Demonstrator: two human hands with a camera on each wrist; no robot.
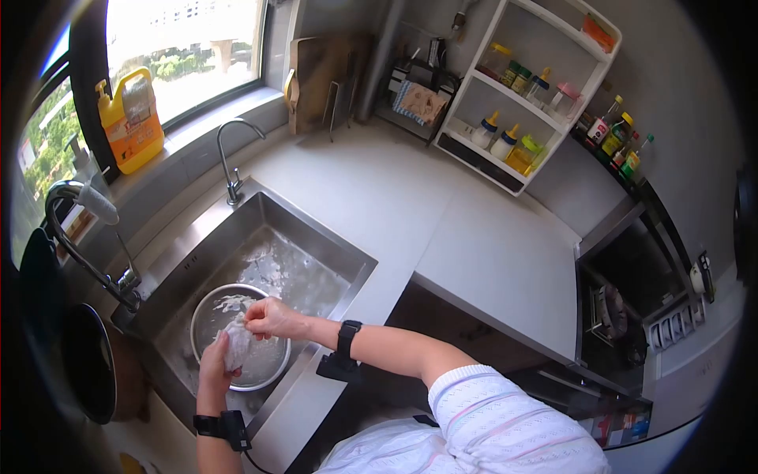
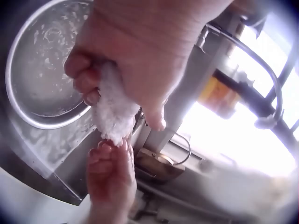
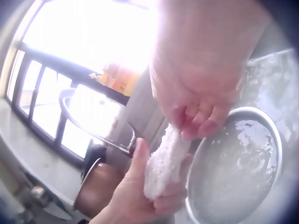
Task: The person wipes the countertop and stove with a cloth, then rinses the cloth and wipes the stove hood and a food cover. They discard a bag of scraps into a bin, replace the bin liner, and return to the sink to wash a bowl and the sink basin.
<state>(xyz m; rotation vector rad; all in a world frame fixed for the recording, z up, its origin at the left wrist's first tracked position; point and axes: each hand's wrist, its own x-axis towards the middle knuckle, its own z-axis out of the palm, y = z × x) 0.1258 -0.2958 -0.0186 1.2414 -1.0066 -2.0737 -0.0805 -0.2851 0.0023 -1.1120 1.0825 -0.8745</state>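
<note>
A soft white piece with a rough, bumpy surface [image 1: 237,341] is held above a round metal bowl [image 1: 285,359] in the sink; the frames do not show what kind of thing it is. My left hand [image 1: 213,362] grips its lower part, fingers curled round it and thumb along the side. At the other end, the right hand [image 1: 275,318] pinches the tip between thumb and fingertips, as the right wrist view also shows of the white piece [image 3: 163,163]. Cloudy water with pale shreds fills the bowl.
The steel sink [image 1: 324,265] holds shallow water with white bits. Two taps, one large [image 1: 67,245] and one thin [image 1: 225,162], rise along its window side. A dark pot [image 1: 87,363] stands at left, a yellow jug [image 1: 133,122] on the sill. Counter [image 1: 489,245] stretches right.
</note>
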